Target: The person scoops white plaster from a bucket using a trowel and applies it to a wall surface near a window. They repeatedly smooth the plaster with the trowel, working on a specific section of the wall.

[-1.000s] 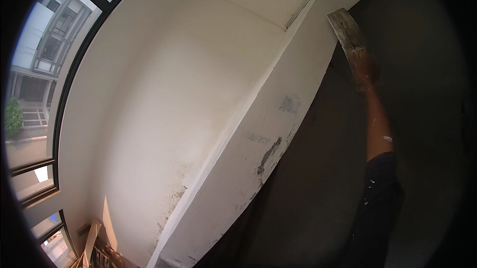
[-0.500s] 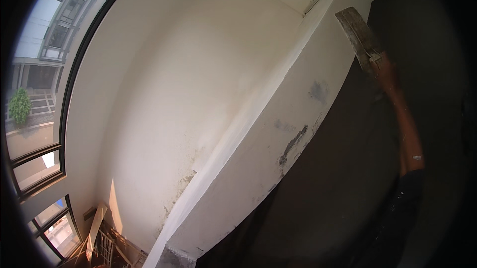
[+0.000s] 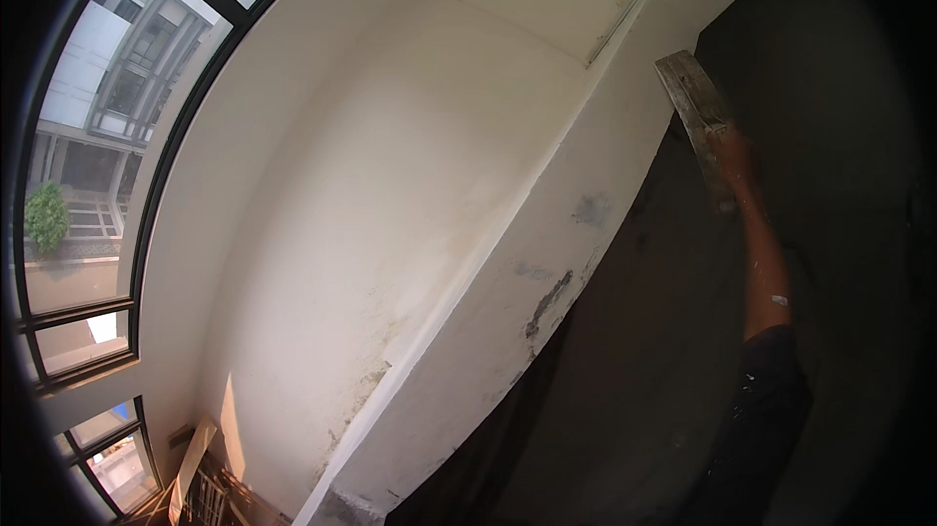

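High on the dark wall (image 3: 800,58), right hand (image 3: 734,153) closed around a grey plastering trowel (image 3: 691,97).

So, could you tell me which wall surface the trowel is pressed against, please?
The dark grey wall on the right, not the white walls; the right hand holds the trowel there.

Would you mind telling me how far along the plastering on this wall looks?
Done: dark grey plaster already covers the wall's broad right part. In hand: the right hand holds a trowel up at the plaster's upper edge. Left: the white strip beside it, with grey smears, is bare. The left hand is out of view.
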A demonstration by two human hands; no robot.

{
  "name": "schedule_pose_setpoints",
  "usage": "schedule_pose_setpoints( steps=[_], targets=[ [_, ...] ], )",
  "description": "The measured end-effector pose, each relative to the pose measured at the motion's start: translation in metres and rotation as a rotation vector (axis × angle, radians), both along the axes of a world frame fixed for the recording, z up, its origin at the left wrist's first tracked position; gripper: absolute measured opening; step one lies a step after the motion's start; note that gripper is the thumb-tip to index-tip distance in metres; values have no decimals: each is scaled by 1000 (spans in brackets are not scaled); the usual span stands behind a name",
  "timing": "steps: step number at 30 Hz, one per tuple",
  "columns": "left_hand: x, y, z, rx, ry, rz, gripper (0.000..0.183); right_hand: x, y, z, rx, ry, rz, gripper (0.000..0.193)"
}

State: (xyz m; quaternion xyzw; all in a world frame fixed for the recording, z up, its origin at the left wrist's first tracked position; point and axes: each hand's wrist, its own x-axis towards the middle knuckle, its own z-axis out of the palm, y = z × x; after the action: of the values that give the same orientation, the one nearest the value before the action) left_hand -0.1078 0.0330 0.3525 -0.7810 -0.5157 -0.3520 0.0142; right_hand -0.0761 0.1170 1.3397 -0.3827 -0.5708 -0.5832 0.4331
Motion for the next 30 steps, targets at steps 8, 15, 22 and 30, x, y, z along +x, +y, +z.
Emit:
schedule_pose_setpoints(
  steps=[8,15,22,30],
  targets=[
    [1,-22,-15,-49,-7,-32,61,-1,23,-55,3,-155,-25,48],
    [9,-33,-17,-100,-15,-87,65,30,10,-147,-128,-414,-180,44],
    [-16,-60,-18,-143,-6,-8,69,110,-83,-472,-599,323,578,46],
    [-16,-94,-23,-250,-29,-26,73,236,-315,-812,-918,1140,192,43]
  ],
)
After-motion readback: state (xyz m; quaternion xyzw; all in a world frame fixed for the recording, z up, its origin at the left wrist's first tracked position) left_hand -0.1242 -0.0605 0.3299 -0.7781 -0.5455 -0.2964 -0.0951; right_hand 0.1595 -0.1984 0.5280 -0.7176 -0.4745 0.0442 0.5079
